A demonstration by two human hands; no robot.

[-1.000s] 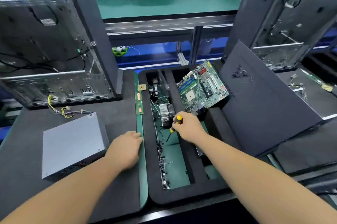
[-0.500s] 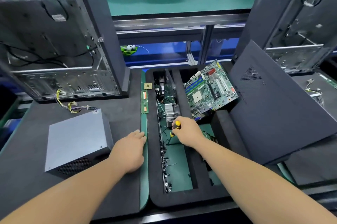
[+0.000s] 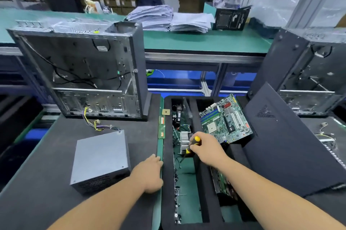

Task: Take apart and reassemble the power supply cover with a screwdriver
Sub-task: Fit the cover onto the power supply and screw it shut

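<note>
A grey power supply box lies on the dark mat at the left, its bundle of coloured wires trailing toward the open case behind it. My right hand grips a screwdriver with a yellow and black handle over the left slot of the black foam tray, beside a metal heatsink. My left hand rests on the mat's right edge, right of the power supply, holding nothing.
An open computer case stands at the back left and another at the back right. A motherboard leans in the tray, with a dark side panel propped to its right. A memory stick lies on the green strip.
The view has tilted up, showing more of the far bench and shelves. My right hand has drawn the screwdriver slightly upward out of the tray. My left hand stays put.
</note>
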